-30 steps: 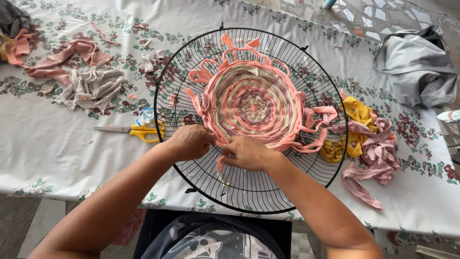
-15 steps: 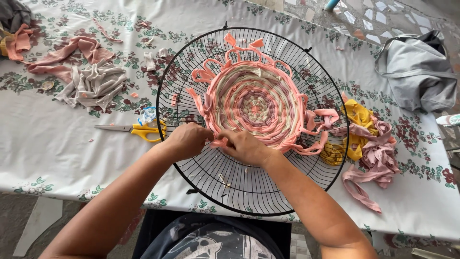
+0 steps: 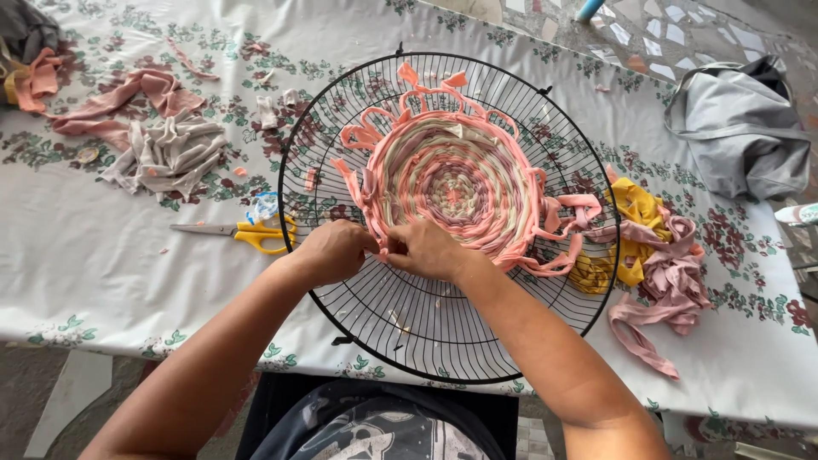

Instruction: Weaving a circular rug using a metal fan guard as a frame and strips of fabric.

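The near half of the wire fan guard (image 3: 443,332) lay bare, giving open passage. Its far half was filled by the woven fabric disc (image 3: 452,183). Yellow-handled scissors (image 3: 251,232) blocked the left approach; a heap of fabric strips (image 3: 652,255) crowded the right, perhaps overlapping the rim.

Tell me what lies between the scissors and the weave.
In the head view, the black wire rim of the fan guard and a stretch of its bare spokes lie between the scissors and the weave. The left hand sits just below that line.
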